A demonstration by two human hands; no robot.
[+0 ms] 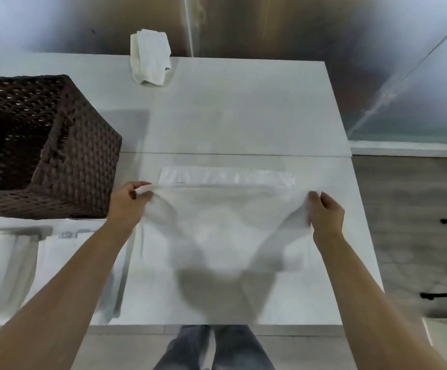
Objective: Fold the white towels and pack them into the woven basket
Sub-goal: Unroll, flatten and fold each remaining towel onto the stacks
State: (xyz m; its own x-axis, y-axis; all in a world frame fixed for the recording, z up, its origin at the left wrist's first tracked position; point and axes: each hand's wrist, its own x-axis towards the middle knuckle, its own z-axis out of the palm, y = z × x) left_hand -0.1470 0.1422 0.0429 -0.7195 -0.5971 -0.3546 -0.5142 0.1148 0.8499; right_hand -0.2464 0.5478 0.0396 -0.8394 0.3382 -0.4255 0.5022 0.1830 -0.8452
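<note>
While the woven basket (43, 145) stands as landmark, the head view shows the white towel (225, 225) just right of it, lifted over the table (243, 116). Left hand (129, 201) and right hand (326, 214) each pinch a corner. Judged soft, light, limp; corners remain the best hold. Crumpled towel (151, 57) lies beyond the basket.

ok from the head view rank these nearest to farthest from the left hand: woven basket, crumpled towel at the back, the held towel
1. Held towel: pinched in the left hand.
2. Woven basket: just to that hand's left.
3. Crumpled towel: at the table's far edge.
</note>
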